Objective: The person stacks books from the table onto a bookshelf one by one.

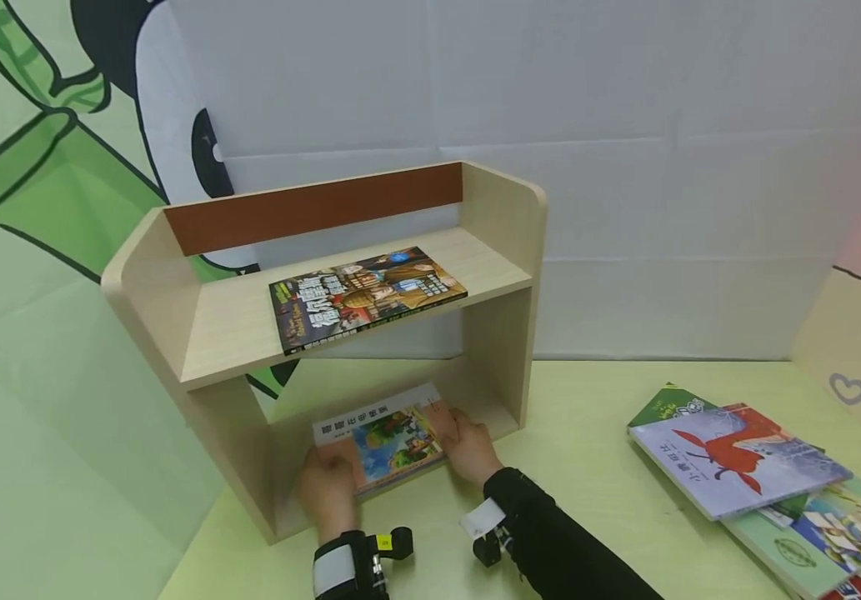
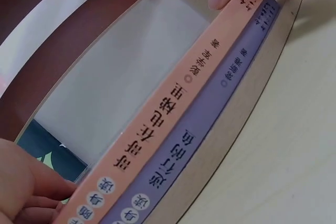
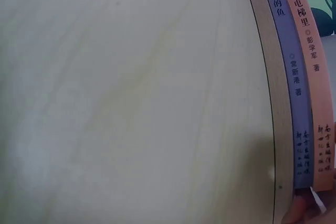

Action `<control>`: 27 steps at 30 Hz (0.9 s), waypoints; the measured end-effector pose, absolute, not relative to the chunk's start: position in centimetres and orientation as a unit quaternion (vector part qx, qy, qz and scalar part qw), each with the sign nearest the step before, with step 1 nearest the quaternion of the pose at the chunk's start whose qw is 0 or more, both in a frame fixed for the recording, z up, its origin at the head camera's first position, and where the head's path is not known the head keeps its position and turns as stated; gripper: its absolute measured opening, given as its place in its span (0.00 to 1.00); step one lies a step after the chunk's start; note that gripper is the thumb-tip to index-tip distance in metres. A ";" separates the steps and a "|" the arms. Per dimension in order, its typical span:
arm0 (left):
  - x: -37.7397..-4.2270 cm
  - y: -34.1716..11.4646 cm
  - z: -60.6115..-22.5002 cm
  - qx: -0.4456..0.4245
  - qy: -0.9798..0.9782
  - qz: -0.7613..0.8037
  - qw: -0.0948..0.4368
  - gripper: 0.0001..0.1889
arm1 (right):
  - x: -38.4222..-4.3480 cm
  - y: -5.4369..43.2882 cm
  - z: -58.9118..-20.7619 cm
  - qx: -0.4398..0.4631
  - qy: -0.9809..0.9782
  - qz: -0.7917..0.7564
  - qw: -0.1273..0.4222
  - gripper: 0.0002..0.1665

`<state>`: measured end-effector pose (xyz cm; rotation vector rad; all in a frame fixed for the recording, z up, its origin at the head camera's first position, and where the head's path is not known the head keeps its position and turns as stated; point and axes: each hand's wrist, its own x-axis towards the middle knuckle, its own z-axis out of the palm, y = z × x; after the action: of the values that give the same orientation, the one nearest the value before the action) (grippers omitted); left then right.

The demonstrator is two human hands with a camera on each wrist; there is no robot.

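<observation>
On the lower board of a small wooden bookshelf lies an orange-spined book with a colourful picture on its cover. Directly beneath it is a purple-spined book, both spines facing the front edge. My left hand grips the orange book at its left end, fingertips partly hidden by the book. At the opposite end my right hand holds the same book, its fingers over the right edge. In the right wrist view, right fingers are close against the ends of both spines.
A dark comic-style book lies flat on the upper shelf. To the right on the pale table is a loose pile of several books, with a lilac one on top. A cloth backdrop hangs behind the bookshelf.
</observation>
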<state>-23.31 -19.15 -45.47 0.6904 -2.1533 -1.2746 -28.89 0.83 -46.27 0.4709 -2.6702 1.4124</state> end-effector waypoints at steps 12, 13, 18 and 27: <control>-23.4 -18.8 -45.5 0.255 -0.791 -0.488 0.264 0.19 | -28.9 0.6 -46.1 0.115 -0.871 0.475 0.046 0.29; -23.5 -18.7 -45.5 0.255 -0.794 -0.482 0.267 0.18 | -28.9 0.7 -46.1 0.118 -0.868 0.481 0.040 0.31; -23.5 -18.5 -45.4 0.249 -0.807 -0.454 0.284 0.19 | -29.0 0.8 -46.5 0.134 -0.863 0.486 0.027 0.34; -22.9 -18.0 -46.6 0.245 -0.802 -0.445 0.313 0.16 | -28.9 1.0 -47.4 0.135 -0.870 0.471 0.055 0.33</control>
<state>-22.87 -17.97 -46.55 0.6465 -2.1163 -1.1734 -28.88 0.96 -47.38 0.4107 -2.6418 1.4289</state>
